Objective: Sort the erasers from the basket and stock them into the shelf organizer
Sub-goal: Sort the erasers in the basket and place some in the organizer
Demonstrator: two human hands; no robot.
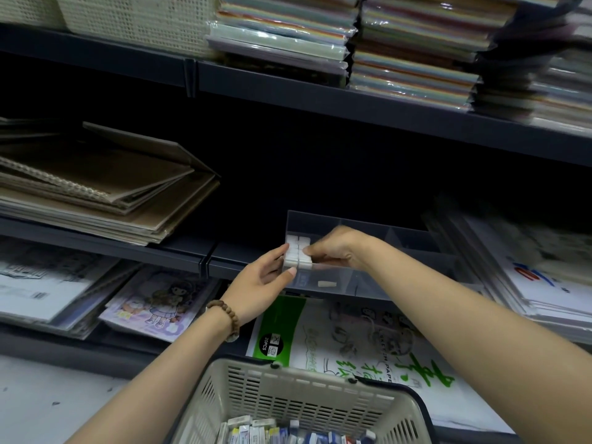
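At organizer (368, 285) left corner: left hand (260, 281) and right hand (333, 248) both pinch white eraser block (298, 254) (fingers closed); lower squarely, keep rows aligned.

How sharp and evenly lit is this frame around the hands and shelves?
Head view: the white erasers between the left hand and right hand read fairly sharp; the shelf edges smear with motion blur; the recess behind the clear organizer is nearly black; wide-angle bending tilts the shelves.
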